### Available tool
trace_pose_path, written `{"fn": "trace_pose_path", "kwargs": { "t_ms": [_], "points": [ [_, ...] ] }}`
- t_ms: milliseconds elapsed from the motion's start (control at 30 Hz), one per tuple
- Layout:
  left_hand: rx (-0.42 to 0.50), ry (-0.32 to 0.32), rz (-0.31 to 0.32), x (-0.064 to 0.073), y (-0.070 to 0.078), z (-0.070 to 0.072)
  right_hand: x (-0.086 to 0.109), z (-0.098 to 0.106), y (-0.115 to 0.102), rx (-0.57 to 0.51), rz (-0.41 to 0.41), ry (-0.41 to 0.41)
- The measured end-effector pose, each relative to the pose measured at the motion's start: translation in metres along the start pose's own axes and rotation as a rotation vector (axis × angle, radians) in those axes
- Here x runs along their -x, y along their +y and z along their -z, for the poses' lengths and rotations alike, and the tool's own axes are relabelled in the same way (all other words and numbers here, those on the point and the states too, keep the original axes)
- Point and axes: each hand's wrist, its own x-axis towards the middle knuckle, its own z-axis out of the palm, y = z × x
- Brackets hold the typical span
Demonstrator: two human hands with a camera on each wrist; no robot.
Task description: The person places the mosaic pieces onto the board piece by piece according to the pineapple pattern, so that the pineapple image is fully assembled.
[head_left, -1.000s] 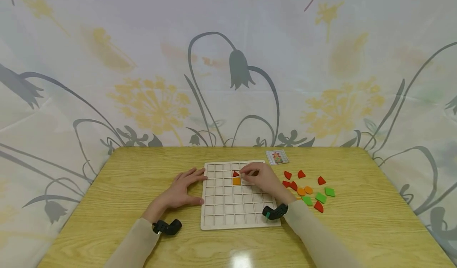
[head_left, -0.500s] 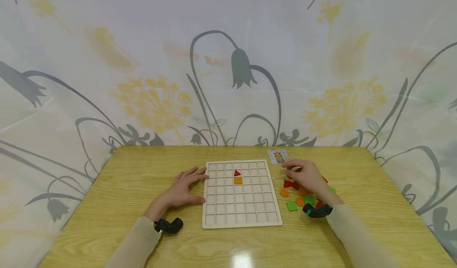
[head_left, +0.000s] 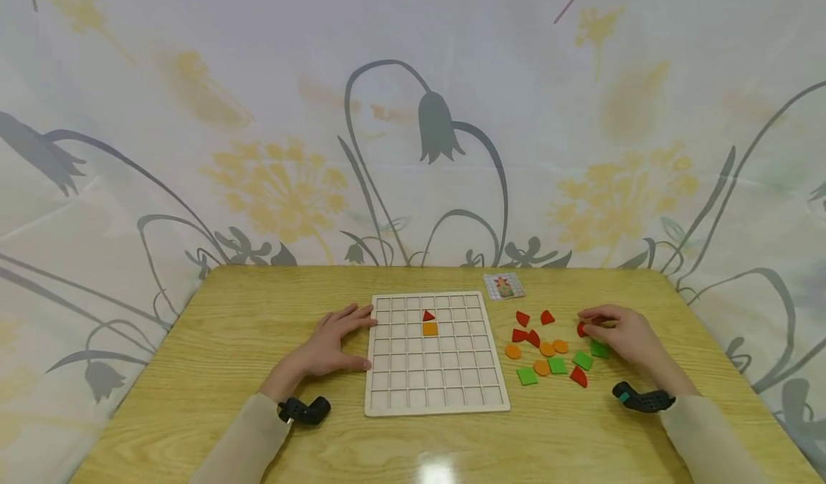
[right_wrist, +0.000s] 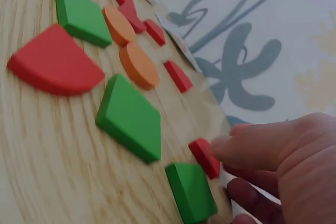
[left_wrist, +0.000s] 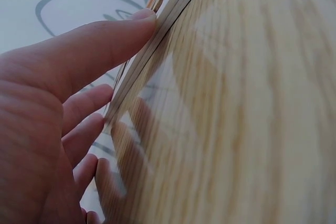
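In the head view, my left hand (head_left: 325, 344) rests at the left edge of a white gridded board (head_left: 393, 396). Its thumb and fingers are spread along that edge, as the left wrist view confirms. On the board lie a red triangle (head_left: 429, 316) and an orange square (head_left: 430, 330). My right hand (head_left: 622, 335) is at the far right of the loose pieces. Its thumb touches or nearly touches a red quarter-circle piece (right_wrist: 203, 157), with the index finger apart from the thumb. That piece lies on the table beside a green piece (right_wrist: 191, 192).
Right of the board are scattered red quarter-circles (head_left: 578, 377), orange discs (head_left: 513, 351) and green pieces (head_left: 527, 376). A small picture card (head_left: 505, 286) with a flower-like figure lies behind them. The wooden table (head_left: 258, 290) meets a patterned cloth (head_left: 290, 111) at the back.
My right hand has moved right from the board, past the loose pieces, to the red quarter-circle. More orange discs and a green piece now show beside the board. The left hand has stayed put.
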Motion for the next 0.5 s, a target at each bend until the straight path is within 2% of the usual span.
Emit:
{"fn": "trace_pose_path", "kwargs": {
  "t_ms": [133,267,500],
  "points": [
    [0.001,0.004,0.0,0.0003,-0.0003,-0.0006,0.0022,0.002,0.0067,0.05,0.006,-0.039],
    [-0.001,-0.002,-0.003,-0.0003,0.0006,-0.0002,0.0012,0.0014,0.0091,0.081,0.018,-0.044],
    [0.005,0.002,0.0,-0.0002,-0.0001,-0.0007,-0.0055,0.0033,0.0057,0.071,0.038,-0.113]
  ]
}}
